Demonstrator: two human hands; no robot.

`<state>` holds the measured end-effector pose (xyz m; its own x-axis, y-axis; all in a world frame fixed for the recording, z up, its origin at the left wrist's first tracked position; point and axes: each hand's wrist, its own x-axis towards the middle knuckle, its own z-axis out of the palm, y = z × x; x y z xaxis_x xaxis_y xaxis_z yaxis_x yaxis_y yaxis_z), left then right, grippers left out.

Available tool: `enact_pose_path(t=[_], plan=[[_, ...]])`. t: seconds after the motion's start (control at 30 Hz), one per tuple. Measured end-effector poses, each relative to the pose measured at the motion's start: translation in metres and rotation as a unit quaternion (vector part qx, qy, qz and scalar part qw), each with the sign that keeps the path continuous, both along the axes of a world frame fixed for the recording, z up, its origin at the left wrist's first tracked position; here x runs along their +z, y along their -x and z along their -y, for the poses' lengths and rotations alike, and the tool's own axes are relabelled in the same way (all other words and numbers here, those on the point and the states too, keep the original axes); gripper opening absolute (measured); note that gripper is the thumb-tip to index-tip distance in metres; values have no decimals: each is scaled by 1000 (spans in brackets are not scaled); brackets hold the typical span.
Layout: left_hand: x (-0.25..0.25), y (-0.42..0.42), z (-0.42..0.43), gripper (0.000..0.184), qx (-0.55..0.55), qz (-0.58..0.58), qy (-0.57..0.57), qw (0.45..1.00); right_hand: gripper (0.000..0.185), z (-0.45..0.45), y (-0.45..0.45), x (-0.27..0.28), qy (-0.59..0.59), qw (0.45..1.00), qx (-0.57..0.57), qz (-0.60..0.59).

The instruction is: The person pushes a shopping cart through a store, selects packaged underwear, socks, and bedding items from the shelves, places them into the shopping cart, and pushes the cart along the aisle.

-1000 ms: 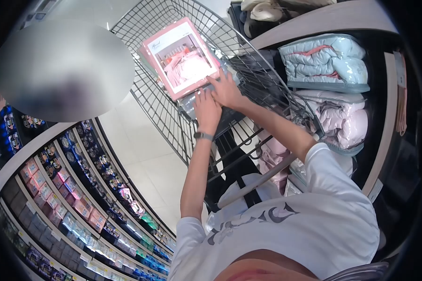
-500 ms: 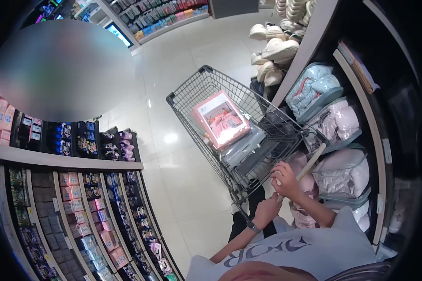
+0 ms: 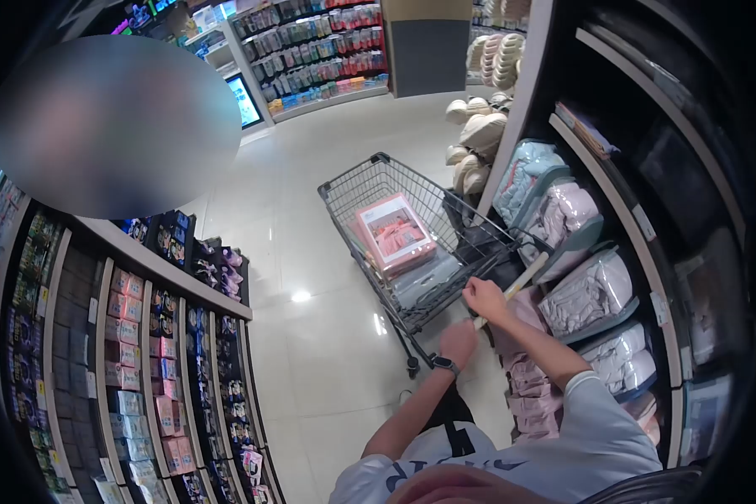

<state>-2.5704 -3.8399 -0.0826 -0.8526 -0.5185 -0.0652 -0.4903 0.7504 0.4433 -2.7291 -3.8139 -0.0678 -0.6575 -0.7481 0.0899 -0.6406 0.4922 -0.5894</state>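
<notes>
A wire shopping cart [image 3: 357, 252] stands in the aisle ahead of me, its pale handle [image 3: 525, 277] on the near side. My left hand [image 3: 458, 342], with a dark watch on the wrist, is closed at the handle's left end. Farther along, my right hand [image 3: 485, 298] is wrapped over the same handle; its fingertips are hidden. Inside the cart lies a pink box [image 3: 397, 231] with a picture on top, partly over a grey plastic-wrapped package [image 3: 428, 281].
Shelves of small packs [image 3: 126, 353] line the left side. On the right, a dark shelf holds bagged bedding [image 3: 596, 294], with pink bundles [image 3: 529, 378] below. Cream slippers [image 3: 479, 134] hang beyond it. Glossy floor [image 3: 302, 227] runs ahead, and a blurred oval covers the upper left.
The view has advanced along the aisle and tilted up, showing more of the far wall. My right hand's fingers have closed more fully round the handle, and my arms reach farther forward.
</notes>
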Motion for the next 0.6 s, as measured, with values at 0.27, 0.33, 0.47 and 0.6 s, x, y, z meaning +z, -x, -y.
enact_pose_path(t=[0.27, 0.33, 0.47, 0.6], plan=[[25, -21, -26, 32, -45, 50, 95, 993, 31, -28, -36, 2, -135, 990, -39, 18], [19, -26, -38, 32, -43, 56, 109, 992, 27, -42, -49, -1, -129, 991, -37, 6], [23, -45, -77, 33, -60, 37, 152, 986, 21, -74, -69, -9, -131, 990, -38, 27], [17, -62, -109, 38, -72, 48, 165, 983, 17, -110, -88, -7, -131, 990, -49, 31]])
